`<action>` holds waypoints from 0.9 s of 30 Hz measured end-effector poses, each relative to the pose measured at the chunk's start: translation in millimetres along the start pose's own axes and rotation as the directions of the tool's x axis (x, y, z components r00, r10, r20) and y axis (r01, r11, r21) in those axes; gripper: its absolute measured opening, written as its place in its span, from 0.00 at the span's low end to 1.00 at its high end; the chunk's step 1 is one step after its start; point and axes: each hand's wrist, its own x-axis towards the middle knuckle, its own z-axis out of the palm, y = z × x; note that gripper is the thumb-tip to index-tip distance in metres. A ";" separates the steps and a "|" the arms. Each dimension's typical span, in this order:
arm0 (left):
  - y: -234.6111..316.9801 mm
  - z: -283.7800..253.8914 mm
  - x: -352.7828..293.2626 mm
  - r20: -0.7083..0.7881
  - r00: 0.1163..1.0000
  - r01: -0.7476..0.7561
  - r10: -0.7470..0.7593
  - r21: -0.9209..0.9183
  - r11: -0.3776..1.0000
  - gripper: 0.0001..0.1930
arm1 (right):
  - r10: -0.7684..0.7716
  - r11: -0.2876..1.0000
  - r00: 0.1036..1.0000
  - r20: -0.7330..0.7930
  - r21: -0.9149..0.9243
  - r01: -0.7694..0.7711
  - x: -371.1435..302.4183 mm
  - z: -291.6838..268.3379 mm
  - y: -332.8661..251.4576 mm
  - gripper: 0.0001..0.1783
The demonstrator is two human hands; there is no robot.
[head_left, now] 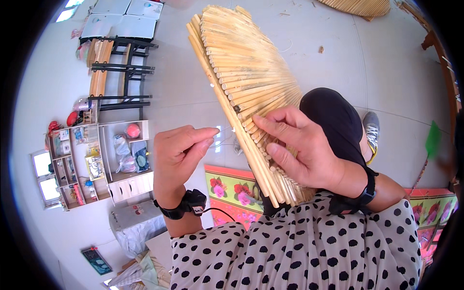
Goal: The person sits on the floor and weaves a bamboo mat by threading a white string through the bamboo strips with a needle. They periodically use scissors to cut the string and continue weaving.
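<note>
A mat of pale yellow stalks (251, 63) lies slanted across my lap, its cut stalk ends lined up along the left edge. Longer stalks (220, 99) run lengthwise down that edge, with small white thread knots on them. To the left of the mat, my left hand (181, 157) is closed in a pinch on a thin thread (223, 130). The thread stretches from its fingertips to the mat's edge. My right hand (302, 150) grips the mat, index fingertip and thumb pressed against the stalk ends; its other fingers are partly hidden.
Another stalk piece (362, 6) lies on the tiled floor at the top. Black metal frames (130, 72) and a shelf unit (104, 159) stand along the left. A flowered red and green panel (232, 191) is below the mat. A green fly swatter (432, 140) is at the right.
</note>
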 end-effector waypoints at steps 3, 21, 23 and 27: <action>5.2 3.6 3.8 -0.008 1.000 0.022 -0.022 -0.008 1.000 0.12 | -0.004 0.997 0.999 -0.047 0.073 0.008 4.3 -4.9 7.7 0.19; 13.4 11.9 23.5 -0.013 1.000 0.010 -0.009 0.043 0.999 0.09 | 0.354 0.831 0.932 -0.080 0.484 -0.274 40.4 -20.9 28.2 0.04; 15.5 12.1 24.9 -0.002 1.000 0.015 -0.015 0.054 0.998 0.09 | 0.414 0.795 0.909 -0.049 0.506 -0.335 44.2 -22.3 29.4 0.05; 15.5 13.9 27.1 0.000 1.000 0.010 -0.010 0.080 0.997 0.09 | 0.487 0.766 0.873 -0.028 0.494 -0.412 45.8 -24.0 26.5 0.08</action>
